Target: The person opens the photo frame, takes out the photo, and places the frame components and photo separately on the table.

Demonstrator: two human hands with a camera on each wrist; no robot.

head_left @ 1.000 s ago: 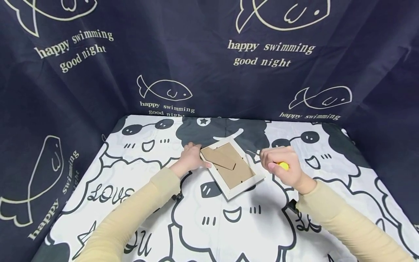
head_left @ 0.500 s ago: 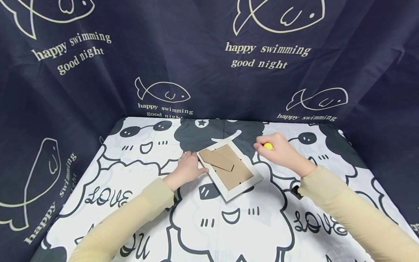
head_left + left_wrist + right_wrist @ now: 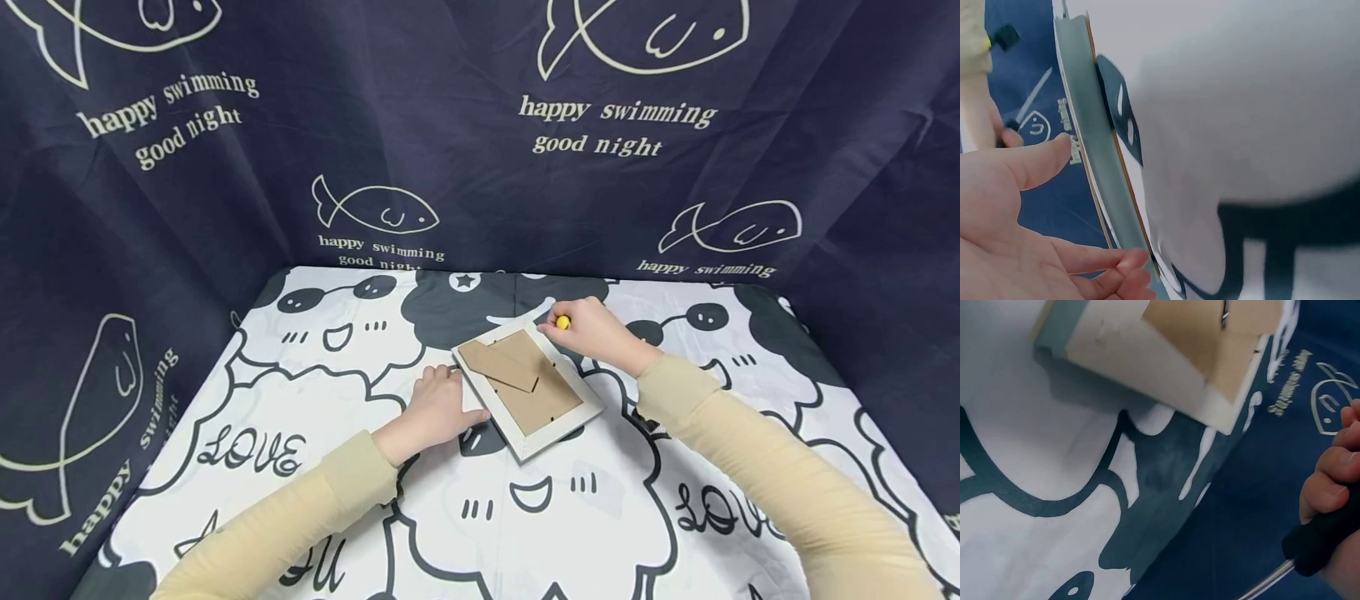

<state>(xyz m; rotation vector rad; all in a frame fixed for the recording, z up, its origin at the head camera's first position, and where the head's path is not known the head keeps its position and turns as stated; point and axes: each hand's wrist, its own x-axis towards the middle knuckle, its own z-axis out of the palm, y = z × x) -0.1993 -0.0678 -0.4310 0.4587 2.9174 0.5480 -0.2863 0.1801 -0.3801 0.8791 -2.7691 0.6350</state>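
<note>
A picture frame (image 3: 562, 427) with a white border and brown backing lies face down on the table, its support flap (image 3: 501, 367) folded against the back. My left hand (image 3: 437, 408) is at its left side, thumb and fingers spread loosely. In the left wrist view the fingertips (image 3: 1134, 259) touch the frame's side edge (image 3: 1100, 119). My right hand (image 3: 592, 327) grips a screwdriver by its black handle (image 3: 1319, 540), above the far corner of the frame. The yellow handle end (image 3: 563, 322) shows in the head view, where the hand hides the shaft; the right wrist view shows part of the metal shaft (image 3: 1266, 581).
A white cloth (image 3: 450, 533) with black cartoon prints covers the table. Dark blue curtains (image 3: 480, 125) with fish prints hang behind and at both sides. Small black tabs (image 3: 540, 384) sit along the backing's edge.
My right hand has swung up and then left with the screwdriver, from beside the frame to its far corner. My left hand has slid slightly nearer along the frame's side. The frame has barely shifted.
</note>
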